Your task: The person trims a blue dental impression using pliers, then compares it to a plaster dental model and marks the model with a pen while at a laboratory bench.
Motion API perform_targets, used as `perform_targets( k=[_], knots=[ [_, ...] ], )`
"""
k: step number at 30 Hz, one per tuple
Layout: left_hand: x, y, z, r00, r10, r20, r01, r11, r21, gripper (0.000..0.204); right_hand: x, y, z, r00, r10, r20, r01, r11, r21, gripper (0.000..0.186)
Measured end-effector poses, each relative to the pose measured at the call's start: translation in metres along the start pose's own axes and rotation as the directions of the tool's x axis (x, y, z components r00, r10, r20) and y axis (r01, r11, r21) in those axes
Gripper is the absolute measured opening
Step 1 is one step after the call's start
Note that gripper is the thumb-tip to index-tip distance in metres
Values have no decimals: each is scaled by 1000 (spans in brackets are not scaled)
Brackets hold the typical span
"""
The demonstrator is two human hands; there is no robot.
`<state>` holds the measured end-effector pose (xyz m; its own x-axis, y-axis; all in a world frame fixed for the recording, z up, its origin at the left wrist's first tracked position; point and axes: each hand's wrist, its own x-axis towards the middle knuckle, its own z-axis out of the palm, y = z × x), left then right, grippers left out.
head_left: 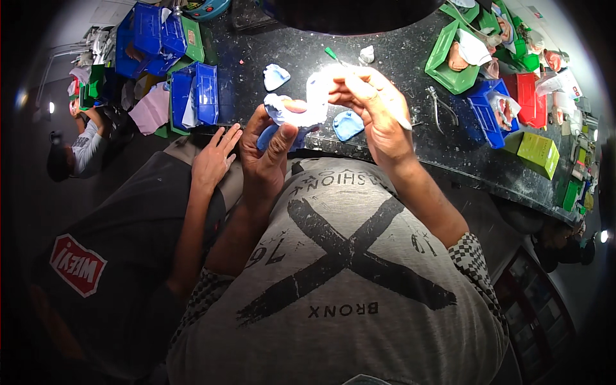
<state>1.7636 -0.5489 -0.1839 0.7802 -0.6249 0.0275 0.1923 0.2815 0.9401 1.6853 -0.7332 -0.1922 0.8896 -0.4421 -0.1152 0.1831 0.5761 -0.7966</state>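
Note:
My left hand (273, 144) is closed around a pale blue dental cast (282, 108), thumb in front, above the near edge of the bench. Strong light washes out the cast's right side. My right hand (372, 96) is raised next to it, fingers pinched around a slim white tool (402, 120) whose tapered end sticks out by the palm. Glare hides the tool's other end, so I cannot tell whether it touches the cast. A blue dental cast piece (348, 125) lies between my hands on the bench, and a paler cast piece (276, 77) lies farther back.
The dark speckled bench (449, 144) carries pliers (443, 109), a green-tipped tool (330, 52) and a small whitish lump (366, 54). Blue bins (194, 96) stand left; a green bin (449, 61) and a lime box (538, 155) stand right. A co-worker's hand (215, 157) rests close on my left.

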Motion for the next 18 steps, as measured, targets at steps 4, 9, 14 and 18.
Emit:
perform_targets(
  k=[4, 9, 14, 18],
  knots=[
    [1, -2, -2, 999, 38, 7, -38, 999, -9, 35, -5, 35, -39, 997, -61, -43, 52, 982, -183, 20],
    [-3, -6, -4, 998, 46, -37, -46, 999, -8, 35, -27, 74, -111, 943, -328, -58, 106, 460, -882, 18],
    [-4, -5, 4, 998, 59, -15, -60, 997, -55, 35, -44, 93, -153, 890, -378, 256, 282, 14, -959, 20],
    [-3, -2, 10, 998, 66, 8, -65, 995, -71, 34, -43, 101, -155, 923, -314, 221, 234, 5, -972, 21]
  ],
)
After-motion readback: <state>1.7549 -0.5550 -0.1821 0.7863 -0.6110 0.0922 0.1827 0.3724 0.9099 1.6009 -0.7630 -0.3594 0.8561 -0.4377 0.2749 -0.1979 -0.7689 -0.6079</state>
